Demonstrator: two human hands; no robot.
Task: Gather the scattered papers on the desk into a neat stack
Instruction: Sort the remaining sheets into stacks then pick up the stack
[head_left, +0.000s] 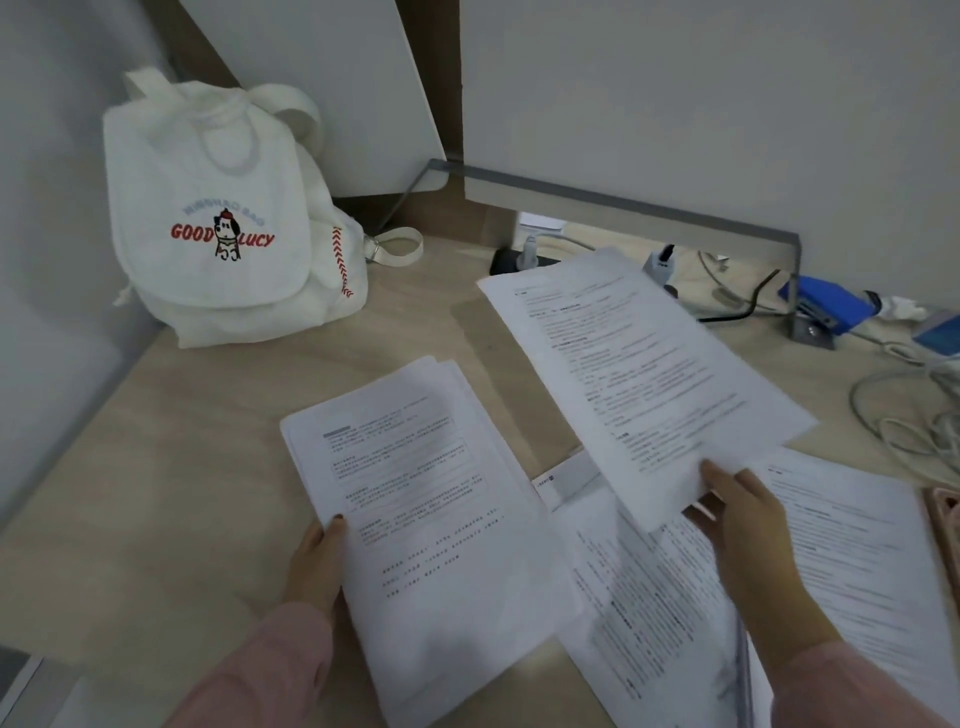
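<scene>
Gathering looks roughly half done, by my read. Near the front edge of the desk (156, 493), the left hand (317, 564) pinches the left side of a partial stack (431, 519), thumb on top, other fingers hidden beneath. The stack's sheets are slightly fanned, not squared. Right of it, loose sheets (660, 613) lie overlapped and skewed on the desk, and one more page (857, 540) lies flat nearer the right edge. Above them the right hand (743, 525) pinches the near corner of a lifted sheet (649, 374), tilted, off the desk, not yet on the stack. Left to do: add it, collect the loose ones, square edges. Pink object (945, 514) at right edge, cropped, unclear. Farther back: cables (909, 415), blue device (826, 304), power strip (506, 260) along the far edge, white backpack (223, 223) in the far-left corner.
</scene>
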